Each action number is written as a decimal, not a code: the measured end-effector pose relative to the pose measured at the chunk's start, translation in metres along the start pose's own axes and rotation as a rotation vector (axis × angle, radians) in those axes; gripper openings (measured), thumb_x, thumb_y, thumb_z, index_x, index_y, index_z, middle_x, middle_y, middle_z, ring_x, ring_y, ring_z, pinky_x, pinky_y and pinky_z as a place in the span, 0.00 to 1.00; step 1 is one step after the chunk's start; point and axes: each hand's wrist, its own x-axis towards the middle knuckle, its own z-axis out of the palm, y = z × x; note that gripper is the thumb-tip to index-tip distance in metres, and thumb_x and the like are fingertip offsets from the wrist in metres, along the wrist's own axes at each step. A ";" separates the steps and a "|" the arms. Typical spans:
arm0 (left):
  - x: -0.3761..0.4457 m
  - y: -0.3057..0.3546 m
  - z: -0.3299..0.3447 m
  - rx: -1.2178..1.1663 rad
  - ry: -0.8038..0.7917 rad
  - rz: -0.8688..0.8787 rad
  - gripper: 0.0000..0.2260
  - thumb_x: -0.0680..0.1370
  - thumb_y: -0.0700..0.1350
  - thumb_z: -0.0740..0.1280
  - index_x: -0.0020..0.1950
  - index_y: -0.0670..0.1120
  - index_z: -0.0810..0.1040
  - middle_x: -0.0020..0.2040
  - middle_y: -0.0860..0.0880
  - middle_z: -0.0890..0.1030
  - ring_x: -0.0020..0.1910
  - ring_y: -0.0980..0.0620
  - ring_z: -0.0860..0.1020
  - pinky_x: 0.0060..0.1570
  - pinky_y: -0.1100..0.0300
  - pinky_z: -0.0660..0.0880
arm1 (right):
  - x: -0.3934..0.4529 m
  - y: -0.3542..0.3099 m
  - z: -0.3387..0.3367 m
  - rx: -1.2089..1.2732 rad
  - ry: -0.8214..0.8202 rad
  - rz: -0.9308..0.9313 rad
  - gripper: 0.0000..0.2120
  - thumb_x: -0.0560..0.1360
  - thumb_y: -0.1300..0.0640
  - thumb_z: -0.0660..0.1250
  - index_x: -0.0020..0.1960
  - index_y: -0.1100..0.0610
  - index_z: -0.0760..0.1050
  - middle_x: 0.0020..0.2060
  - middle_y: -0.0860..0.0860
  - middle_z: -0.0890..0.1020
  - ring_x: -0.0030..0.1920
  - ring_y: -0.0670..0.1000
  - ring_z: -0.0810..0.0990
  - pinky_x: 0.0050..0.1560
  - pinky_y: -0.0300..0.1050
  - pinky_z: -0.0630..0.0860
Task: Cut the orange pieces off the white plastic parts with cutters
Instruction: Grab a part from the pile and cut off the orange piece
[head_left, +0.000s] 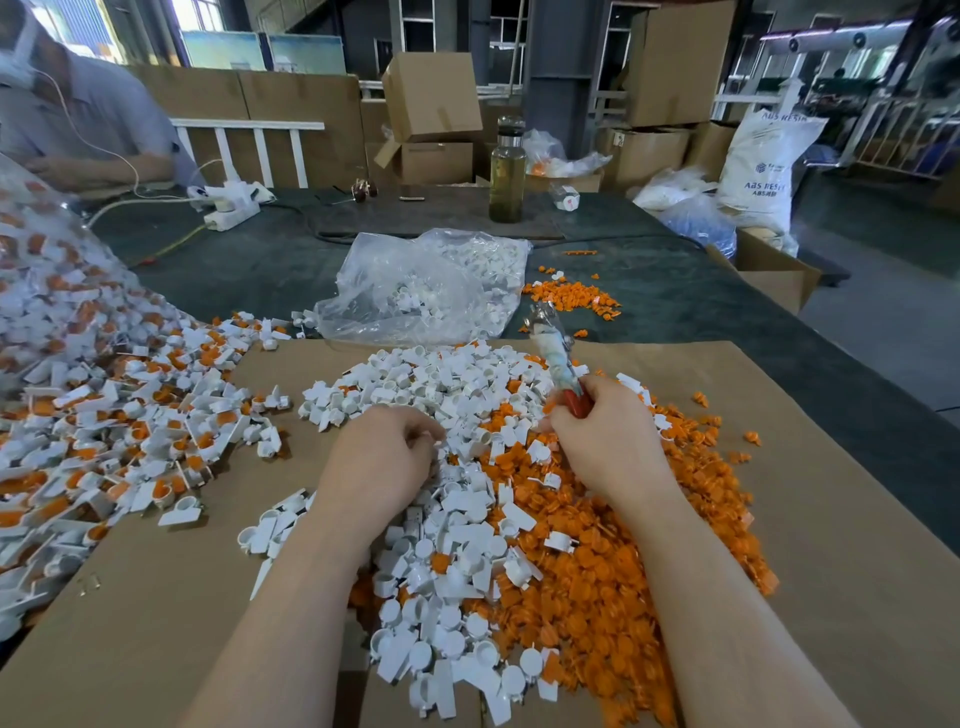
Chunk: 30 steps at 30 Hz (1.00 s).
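While the right hand grips red-handled metal cutters, the left hand, fingers curled, contents unclear, could mix cut white plastic parts with orange pieces.

White plastic parts beside orange pieces — brown cardboard, red-handled cutters.

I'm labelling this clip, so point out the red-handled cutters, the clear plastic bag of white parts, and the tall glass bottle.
red-handled cutters (557, 349): head view, on the taped upper body.
clear plastic bag of white parts (431, 286): head view, on its crumpled middle.
tall glass bottle (507, 176): head view, on its body.
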 end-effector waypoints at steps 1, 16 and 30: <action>0.000 0.001 -0.001 -0.053 0.039 -0.014 0.10 0.80 0.43 0.65 0.51 0.56 0.84 0.46 0.54 0.80 0.36 0.62 0.75 0.32 0.71 0.65 | 0.000 0.000 0.000 -0.022 0.012 -0.017 0.08 0.79 0.52 0.63 0.41 0.47 0.71 0.35 0.47 0.81 0.30 0.46 0.76 0.28 0.37 0.67; -0.005 0.023 0.003 -0.411 0.102 -0.140 0.11 0.79 0.54 0.67 0.40 0.52 0.81 0.30 0.53 0.80 0.25 0.60 0.74 0.30 0.61 0.68 | -0.002 -0.004 0.004 -0.026 0.046 -0.113 0.05 0.78 0.49 0.66 0.46 0.50 0.74 0.34 0.40 0.73 0.34 0.40 0.72 0.31 0.34 0.61; -0.012 0.027 0.001 -0.446 0.037 0.002 0.08 0.79 0.48 0.68 0.40 0.52 0.81 0.30 0.56 0.83 0.28 0.59 0.81 0.32 0.66 0.76 | -0.005 -0.008 0.007 0.132 0.016 -0.112 0.03 0.78 0.51 0.66 0.47 0.48 0.74 0.39 0.43 0.79 0.40 0.43 0.77 0.35 0.38 0.70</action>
